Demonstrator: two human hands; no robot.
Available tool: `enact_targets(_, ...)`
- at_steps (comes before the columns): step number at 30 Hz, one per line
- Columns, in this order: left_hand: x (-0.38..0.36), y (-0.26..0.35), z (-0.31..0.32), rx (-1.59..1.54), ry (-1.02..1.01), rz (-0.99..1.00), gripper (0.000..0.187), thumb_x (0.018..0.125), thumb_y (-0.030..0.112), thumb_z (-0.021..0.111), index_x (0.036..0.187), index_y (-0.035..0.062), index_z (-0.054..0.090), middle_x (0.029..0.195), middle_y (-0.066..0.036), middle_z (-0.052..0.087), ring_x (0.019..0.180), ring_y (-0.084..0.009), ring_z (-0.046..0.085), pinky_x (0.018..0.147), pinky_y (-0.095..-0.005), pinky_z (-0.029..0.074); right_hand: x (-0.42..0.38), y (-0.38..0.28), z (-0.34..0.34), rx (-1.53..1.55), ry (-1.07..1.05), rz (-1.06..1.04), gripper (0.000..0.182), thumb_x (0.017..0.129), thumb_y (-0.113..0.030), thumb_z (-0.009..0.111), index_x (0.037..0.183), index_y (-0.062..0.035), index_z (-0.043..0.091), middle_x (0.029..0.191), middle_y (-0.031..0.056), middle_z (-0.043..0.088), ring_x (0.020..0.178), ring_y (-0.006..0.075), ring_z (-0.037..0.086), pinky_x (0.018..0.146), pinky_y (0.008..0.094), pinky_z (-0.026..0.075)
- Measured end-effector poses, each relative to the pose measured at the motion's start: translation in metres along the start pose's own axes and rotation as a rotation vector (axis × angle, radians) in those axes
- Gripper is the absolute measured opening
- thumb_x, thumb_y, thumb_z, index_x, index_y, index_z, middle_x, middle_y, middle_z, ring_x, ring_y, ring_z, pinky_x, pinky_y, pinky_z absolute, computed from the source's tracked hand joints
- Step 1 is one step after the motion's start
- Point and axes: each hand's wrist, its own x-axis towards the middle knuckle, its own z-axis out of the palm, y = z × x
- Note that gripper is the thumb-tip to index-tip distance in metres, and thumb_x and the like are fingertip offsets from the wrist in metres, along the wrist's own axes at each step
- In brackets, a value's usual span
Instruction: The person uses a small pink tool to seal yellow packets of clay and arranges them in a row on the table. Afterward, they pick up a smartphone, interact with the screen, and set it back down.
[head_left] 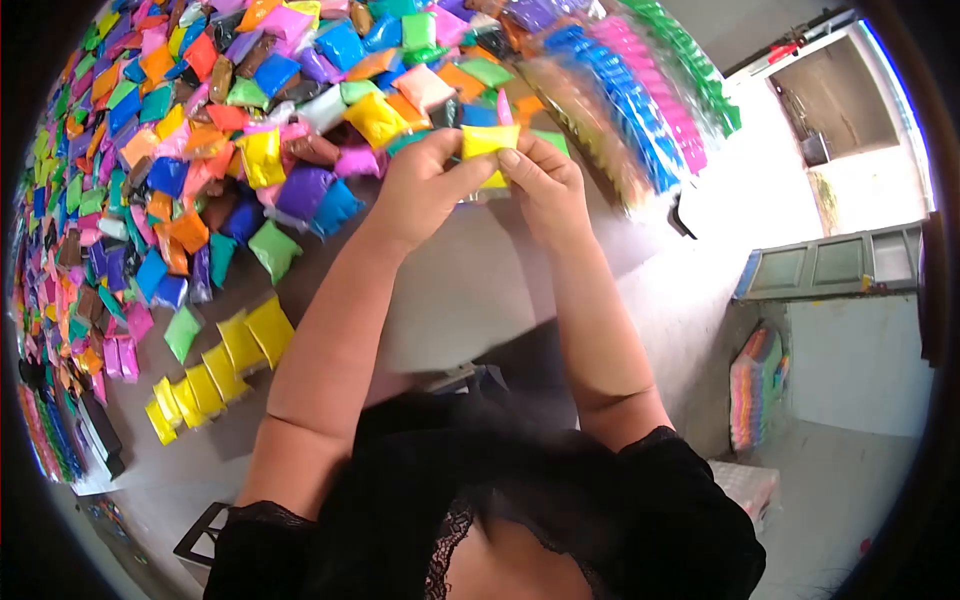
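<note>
Between my two hands is a small yellow packet [488, 141], held up over the table near its far side. My left hand [432, 185] pinches the packet's left end, thumb toward me. At the other end, my right hand [545, 180] grips it between thumb and bent fingers. More yellow shows just below the packet, partly hidden by the fingers. To the left of my left forearm, a row of yellow packets [222, 370] lies overlapping on the grey table [450, 300].
A big heap of many-coloured packets [240, 120] covers the table's left and far side. Long clear bags of blue packets [615, 105], pink and green ones lie at the far right. Beyond the table's right edge stand a grey-green cabinet [835, 265] and a colourful stack [755, 385].
</note>
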Motion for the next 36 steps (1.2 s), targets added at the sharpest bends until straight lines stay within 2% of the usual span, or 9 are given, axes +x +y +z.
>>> enact_targets(5,-0.059,0.001,0.021,0.028,-0.125,-0.324,0.036,0.093,0.018,0.063,0.123,0.0012,0.055,0.105,-0.005,0.063,0.092,-0.0102,0.062,0.065,-0.0267,0.056,-0.074,0.017,0.006,-0.021,0.120,0.055,0.013,0.090,-0.013,0.068,0.100,-0.0048,0.067,0.082,-0.0029,0.063,0.072,0.0035,0.053,0.063,0.0198,0.040)
enact_targets(6,-0.074,0.003,0.016,-0.002,-0.169,-0.357,0.034,0.096,0.014,0.057,0.128,0.0033,0.052,0.114,-0.005,0.061,0.099,-0.0130,0.062,0.073,-0.0289,0.056,-0.085,0.023,0.017,0.094,0.136,0.079,0.012,0.089,-0.011,0.069,0.099,-0.0045,0.067,0.080,-0.0029,0.062,0.071,0.0036,0.052,0.063,0.0210,0.041)
enact_targets(9,-0.111,-0.005,0.003,0.015,-0.166,-0.263,0.034,0.097,0.013,0.057,0.128,0.0017,0.051,0.115,-0.007,0.062,0.097,-0.0153,0.063,0.072,-0.0293,0.056,-0.097,0.051,0.021,0.189,0.118,0.113,0.009,0.087,-0.005,0.071,0.094,-0.0009,0.067,0.082,-0.0014,0.059,0.074,0.0058,0.054,0.068,0.0232,0.045)
enact_targets(20,-0.144,-0.011,-0.024,0.138,-0.210,-0.334,0.032,0.094,0.011,0.061,0.123,-0.0001,0.053,0.107,-0.008,0.064,0.088,-0.0151,0.065,0.074,-0.0287,0.056,-0.110,0.059,0.035,-0.224,-0.020,0.072,0.019,0.086,-0.016,0.073,0.093,0.0013,0.069,0.091,0.0017,0.060,0.085,0.0105,0.057,0.074,0.0266,0.046)
enact_targets(22,-0.144,-0.017,-0.023,0.045,-0.198,-0.127,0.031,0.094,0.009,0.061,0.122,0.0001,0.054,0.105,-0.007,0.063,0.090,-0.0133,0.064,0.076,-0.0286,0.055,-0.112,0.059,0.041,-0.236,0.011,0.046,0.019,0.086,-0.015,0.074,0.094,0.0012,0.069,0.091,0.0019,0.060,0.085,0.0105,0.057,0.074,0.0266,0.046)
enact_targets(24,-0.143,-0.016,-0.024,-0.036,-0.201,-0.169,0.031,0.093,0.009,0.061,0.122,0.0002,0.054,0.105,-0.006,0.063,0.090,-0.0127,0.063,0.077,-0.0285,0.055,-0.114,0.055,0.049,-0.062,0.020,0.069,0.018,0.085,-0.014,0.074,0.094,0.0010,0.069,0.090,0.0033,0.061,0.086,0.0114,0.057,0.075,0.0272,0.047)
enact_targets(29,-0.147,-0.018,-0.027,-0.036,-0.237,-0.285,0.030,0.093,0.010,0.063,0.120,0.0006,0.054,0.103,-0.006,0.062,0.087,-0.0110,0.062,0.075,-0.0272,0.055,-0.117,0.056,0.047,-0.213,0.007,-0.001,0.016,0.087,-0.013,0.072,0.091,0.0016,0.069,0.092,0.0041,0.061,0.086,0.0120,0.058,0.074,0.0259,0.046)
enact_targets(31,-0.145,-0.014,-0.022,-0.043,-0.142,-0.324,0.031,0.088,0.013,0.070,0.113,0.0001,0.057,0.087,-0.001,0.062,0.074,-0.0067,0.059,0.067,-0.0235,0.049,-0.116,0.059,0.045,-0.302,-0.007,-0.044,0.016,0.088,-0.013,0.071,0.092,0.0019,0.069,0.093,0.0040,0.061,0.086,0.0120,0.058,0.074,0.0259,0.046)
enact_targets(36,-0.142,-0.013,-0.023,-0.077,-0.170,-0.308,0.029,0.089,0.013,0.070,0.112,0.0014,0.057,0.090,-0.001,0.062,0.077,-0.0070,0.059,0.065,-0.0241,0.050,-0.116,0.064,0.046,0.019,0.074,-0.018,0.015,0.086,-0.012,0.072,0.091,0.0019,0.069,0.093,0.0044,0.061,0.086,0.0126,0.057,0.075,0.0271,0.045)
